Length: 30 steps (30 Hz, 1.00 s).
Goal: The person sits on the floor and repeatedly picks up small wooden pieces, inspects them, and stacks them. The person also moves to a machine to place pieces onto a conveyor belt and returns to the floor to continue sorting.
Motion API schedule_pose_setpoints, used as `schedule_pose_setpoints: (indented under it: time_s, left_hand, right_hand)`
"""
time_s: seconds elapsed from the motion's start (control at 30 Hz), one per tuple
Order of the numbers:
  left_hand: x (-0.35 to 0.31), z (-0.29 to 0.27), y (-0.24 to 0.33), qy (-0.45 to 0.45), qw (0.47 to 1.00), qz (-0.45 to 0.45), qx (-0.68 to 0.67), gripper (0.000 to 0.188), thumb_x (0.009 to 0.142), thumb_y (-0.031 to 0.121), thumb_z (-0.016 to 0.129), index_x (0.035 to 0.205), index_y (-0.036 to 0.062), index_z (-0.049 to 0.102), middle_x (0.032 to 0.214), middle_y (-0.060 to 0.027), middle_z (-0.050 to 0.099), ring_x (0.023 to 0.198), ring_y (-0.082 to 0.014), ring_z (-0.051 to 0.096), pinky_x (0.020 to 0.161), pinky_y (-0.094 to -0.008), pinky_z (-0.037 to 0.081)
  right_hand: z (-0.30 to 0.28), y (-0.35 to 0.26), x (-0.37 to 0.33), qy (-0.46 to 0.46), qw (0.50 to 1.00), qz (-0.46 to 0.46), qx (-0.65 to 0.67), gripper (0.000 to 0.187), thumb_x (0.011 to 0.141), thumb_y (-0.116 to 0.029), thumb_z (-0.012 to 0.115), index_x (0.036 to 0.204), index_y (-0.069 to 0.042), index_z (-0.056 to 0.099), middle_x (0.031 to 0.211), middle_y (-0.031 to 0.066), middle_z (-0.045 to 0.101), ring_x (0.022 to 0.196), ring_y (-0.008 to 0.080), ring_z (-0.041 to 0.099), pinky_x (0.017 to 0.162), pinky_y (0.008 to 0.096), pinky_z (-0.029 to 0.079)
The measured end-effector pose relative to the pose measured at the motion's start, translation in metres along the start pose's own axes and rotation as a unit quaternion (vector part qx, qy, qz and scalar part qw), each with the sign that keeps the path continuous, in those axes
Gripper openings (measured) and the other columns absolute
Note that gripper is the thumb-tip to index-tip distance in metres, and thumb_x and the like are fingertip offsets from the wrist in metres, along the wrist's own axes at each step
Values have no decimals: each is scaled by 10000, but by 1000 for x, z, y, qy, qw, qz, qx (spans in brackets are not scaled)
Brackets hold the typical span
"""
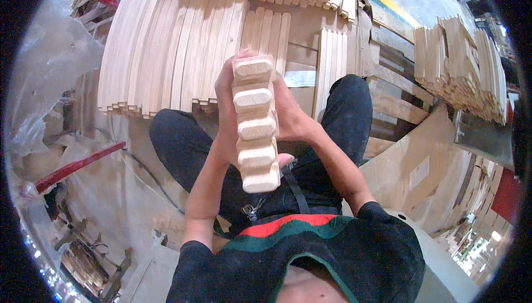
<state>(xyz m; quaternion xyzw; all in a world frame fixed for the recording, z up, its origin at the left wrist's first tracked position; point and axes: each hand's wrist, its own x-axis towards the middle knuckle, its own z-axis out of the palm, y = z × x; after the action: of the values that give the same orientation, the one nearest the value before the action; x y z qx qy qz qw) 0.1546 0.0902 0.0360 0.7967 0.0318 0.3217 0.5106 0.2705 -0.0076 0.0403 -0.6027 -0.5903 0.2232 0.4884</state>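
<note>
I see the bundle of wooden slats (255, 129) at the frame's centre, shown end-on, so its long axis seems to run away from view. Left hand (225, 103) and right hand (292, 115) grasp it from opposite sides, equally near.

Slat bundle (256, 129): pale beige. Shirt (368, 247): black, red and green hem bands. Trousers (180, 139): black. Bars (82, 166), 2: red.

Bright ctr; dark, grainy, bent rim
</note>
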Motion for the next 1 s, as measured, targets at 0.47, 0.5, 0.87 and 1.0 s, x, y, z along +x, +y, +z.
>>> schedule_pose_setpoints:
  time_s: [0.47, 0.5, 0.87, 1.0]
  left_hand:
    - [22, 2, -2, 80, 992, 48, -89, 1005, 695, 479, 728, 1467, 206, 145, 1362, -223, 357, 1249, -369, 391, 1024, -491, 341]
    - [22, 2, 0, 92, 989, 60, -102, 990, 704, 480, 719, 1466, 212, 147, 1358, -225, 361, 1244, -371, 396, 1020, -494, 345]
    - [23, -7, 22, 182, 944, 166, -218, 824, 811, 496, 629, 1457, 285, 163, 1312, -246, 405, 1188, -384, 456, 980, -519, 384]
    - [19, -8, 15, 168, 961, 177, -127, 511, 921, 346, 523, 1363, 261, 278, 1307, -244, 400, 1192, -375, 459, 982, -510, 396]
  right_hand:
    - [12, 22, -7, 14, 1000, 21, 7, 1146, 576, -285, 846, 1448, -21, 151, 1410, 244, 317, 1294, 426, 318, 1096, 478, 258]
    - [12, 23, -7, 17, 1000, 15, 2, 1159, 573, -286, 848, 1453, -24, 142, 1418, 248, 304, 1297, 430, 313, 1098, 481, 257]
    - [-57, -58, 1, 78, 973, -219, 0, 749, 700, -453, 728, 1348, -271, 399, 1363, 179, 394, 1257, 422, 375, 966, 518, 329]
    - [-65, -106, 25, 32, 913, -360, -188, 336, 855, -413, 607, 1182, -339, 625, 1223, 16, 605, 1155, 325, 506, 825, 438, 409]
